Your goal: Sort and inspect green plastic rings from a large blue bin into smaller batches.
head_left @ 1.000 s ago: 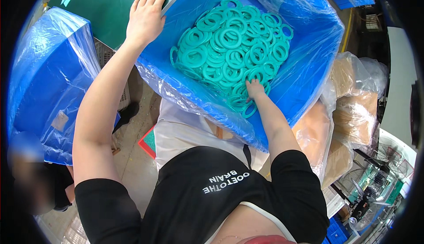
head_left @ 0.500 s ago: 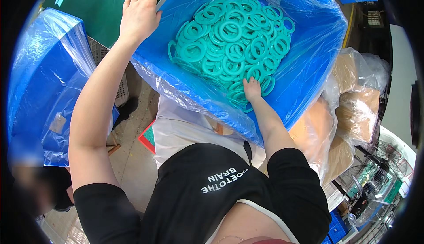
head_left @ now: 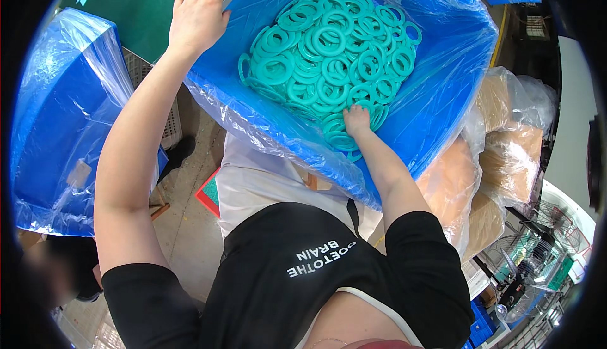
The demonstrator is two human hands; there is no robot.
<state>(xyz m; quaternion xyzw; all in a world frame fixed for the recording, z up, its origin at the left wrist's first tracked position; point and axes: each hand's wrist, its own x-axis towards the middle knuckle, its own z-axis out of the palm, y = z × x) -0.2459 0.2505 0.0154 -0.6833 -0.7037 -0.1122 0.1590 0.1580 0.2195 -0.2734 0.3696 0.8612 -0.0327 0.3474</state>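
Observation:
A heap of flat teal-green rings (head_left: 329,40) lies in a large blue bin (head_left: 436,90) lined with clear plastic film. My right hand (head_left: 357,120) reaches over the bin's near side into the near edge of the heap. Its fingers are bent closed over a ring there, their tips partly hidden. At the far left corner of the bin, my left hand (head_left: 199,19) rests on the edge of a green tabletop (head_left: 142,17), palm down. The left fingers are stretched out and hold nothing.
Another film-lined blue bin (head_left: 60,121) stands at left, with a blurred person (head_left: 63,273) below it. Plastic-wrapped cardboard boxes (head_left: 512,159) sit right of the ring bin. Fans (head_left: 525,267) are at lower right. A red-edged tray (head_left: 208,194) lies low beside my legs.
My right hand has moved slightly away from me and to the left along the rings. My left hand has shifted slightly left and stays on the table edge.

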